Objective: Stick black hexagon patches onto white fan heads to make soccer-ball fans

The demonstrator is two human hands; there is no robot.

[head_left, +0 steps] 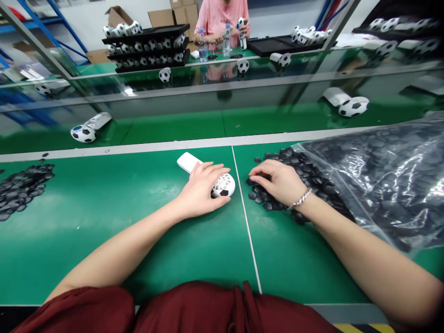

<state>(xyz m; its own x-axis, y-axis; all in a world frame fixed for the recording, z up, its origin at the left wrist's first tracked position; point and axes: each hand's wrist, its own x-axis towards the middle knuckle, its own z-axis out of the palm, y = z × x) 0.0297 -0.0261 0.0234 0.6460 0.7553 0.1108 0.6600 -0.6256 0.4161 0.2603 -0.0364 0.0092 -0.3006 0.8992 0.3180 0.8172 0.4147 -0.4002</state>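
Note:
On the green bench, my left hand (pixel 204 187) is curled over a white device with a soccer-ball head (pixel 227 185). Its flat white handle (pixel 189 162) points up and left, past my fingers. Openwork white ribs and a black patch show on the head; the rest is under my palm. At the edge of a loose pile of black pentagon pieces (pixel 267 196), my right hand (pixel 277 180) has its thumb and forefinger pinched together. A black pentagon piece (pixel 249 181) is at those fingertips, partly covered by them.
A clear plastic bag (pixel 391 175) full of black pieces lies at right. Another black pile (pixel 26 189) is at far left. Beyond the bench edge, a green belt carries soccer-ball devices (pixel 354 107). Across stands a person in pink (pixel 222 21), near stacked black trays (pixel 149 48) and bottles (pixel 203 46).

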